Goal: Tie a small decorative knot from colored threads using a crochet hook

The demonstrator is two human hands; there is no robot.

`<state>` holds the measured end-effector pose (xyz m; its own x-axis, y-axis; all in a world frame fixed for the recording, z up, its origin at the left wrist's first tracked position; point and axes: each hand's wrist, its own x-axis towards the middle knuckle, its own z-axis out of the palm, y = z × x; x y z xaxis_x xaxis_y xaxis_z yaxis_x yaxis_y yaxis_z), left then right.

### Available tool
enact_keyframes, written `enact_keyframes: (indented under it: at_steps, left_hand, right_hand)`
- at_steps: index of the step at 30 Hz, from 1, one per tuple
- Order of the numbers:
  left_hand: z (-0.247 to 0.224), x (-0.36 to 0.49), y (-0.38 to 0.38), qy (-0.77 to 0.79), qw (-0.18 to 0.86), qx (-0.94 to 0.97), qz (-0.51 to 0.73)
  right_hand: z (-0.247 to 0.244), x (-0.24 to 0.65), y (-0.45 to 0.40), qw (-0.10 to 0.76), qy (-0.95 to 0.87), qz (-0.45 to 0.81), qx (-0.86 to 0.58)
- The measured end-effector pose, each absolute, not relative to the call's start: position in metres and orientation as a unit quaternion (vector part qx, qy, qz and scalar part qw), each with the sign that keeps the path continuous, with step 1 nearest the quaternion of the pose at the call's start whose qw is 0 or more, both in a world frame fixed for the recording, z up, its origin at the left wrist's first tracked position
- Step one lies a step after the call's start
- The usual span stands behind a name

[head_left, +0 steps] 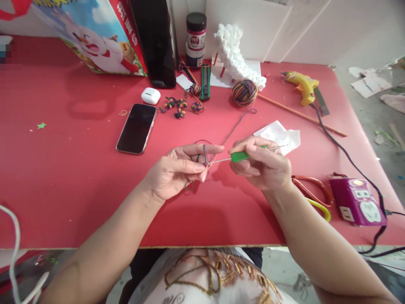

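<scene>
At the centre of the frame, a person's left hand [172,169] pinches a thin yarn strand [232,131] between thumb and fingers, a loop of it passing over the extended index finger. The right hand [267,162], just right of centre, grasps a green-handled hook [239,156], its slim metal shaft reaching the yarn at the left fingertips. Crumpled white paper [292,139] lies just behind the right hand. A smartphone [136,128] rests left of centre on the red table [95,202]; above the hands, in the upper middle, are small knotted yarn pieces [180,113] and a multicoloured yarn ball [244,93]. A yellow glue gun [303,85] lies at upper right, a purple power outlet [354,202] at lower right, and a printed package [95,38] stands at upper left.
</scene>
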<state>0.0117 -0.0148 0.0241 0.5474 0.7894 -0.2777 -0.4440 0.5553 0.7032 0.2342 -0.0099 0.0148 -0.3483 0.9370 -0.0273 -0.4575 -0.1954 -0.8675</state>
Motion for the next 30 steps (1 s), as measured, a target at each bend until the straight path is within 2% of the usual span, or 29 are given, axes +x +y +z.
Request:
enact_keyframes:
  at_steps: [10,18,24,30]
  left_hand:
    - [0.023,0.023,-0.018,0.380,0.732,0.306,0.476]
    - [0.026,0.025,-0.022,0.404,0.698,0.397,0.438]
    - [0.021,0.026,-0.025,0.419,0.648,0.497,0.396]
    - [0.011,0.022,-0.027,0.465,0.527,0.622,0.345]
  right_hand:
    - [0.003,0.202,-0.026,0.542,-0.323,0.715,-0.301]
    - [0.005,0.219,-0.010,0.464,-0.299,0.779,-0.299]
    - [0.012,0.240,-0.005,0.437,-0.387,0.715,-0.386]
    - [0.014,0.249,-0.006,0.398,-0.461,0.656,-0.445]
